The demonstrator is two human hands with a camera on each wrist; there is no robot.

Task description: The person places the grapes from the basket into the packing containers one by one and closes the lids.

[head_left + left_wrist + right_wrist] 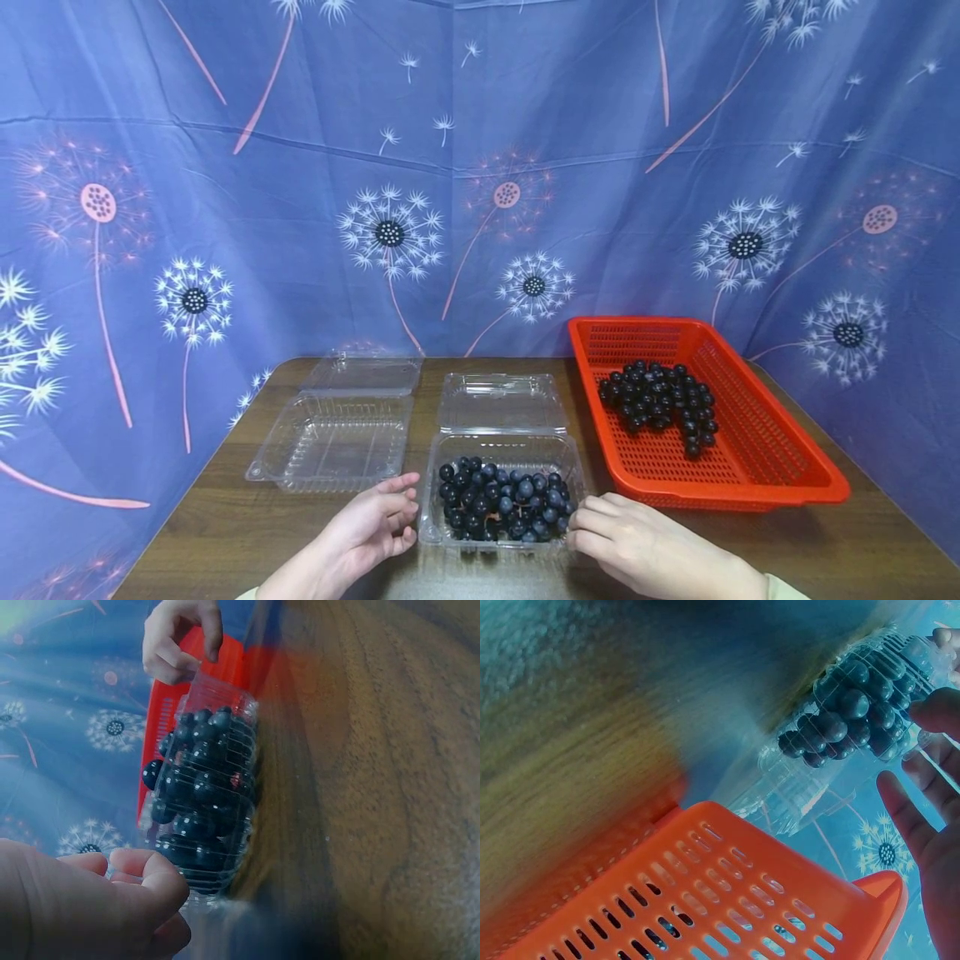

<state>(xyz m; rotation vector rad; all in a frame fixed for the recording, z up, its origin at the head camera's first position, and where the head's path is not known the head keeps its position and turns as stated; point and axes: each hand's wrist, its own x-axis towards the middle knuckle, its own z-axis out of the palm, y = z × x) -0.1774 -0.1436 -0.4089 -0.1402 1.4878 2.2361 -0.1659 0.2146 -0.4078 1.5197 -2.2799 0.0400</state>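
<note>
A clear plastic clamshell box (501, 446) stands open in the middle of the table, its lid laid back. Dark grapes (487, 500) fill its front part. My left hand (375, 521) is at the box's left side, fingers loosely bent and holding nothing. At the right side is my right hand (637, 542), its thumb (937, 712) and fingers near the box's rim and spread apart in the right wrist view. Whether its fingertips touch the rim is hard to tell. The box and grapes (202, 772) show side-on in the left wrist view.
A red perforated basket (780, 450) at the right holds another pile of dark grapes (656, 396). A second clear clamshell box (330, 450), lid back, stands at the left with nothing in it. A blue dandelion-print cloth (450, 167) hangs behind the wooden table (202, 508).
</note>
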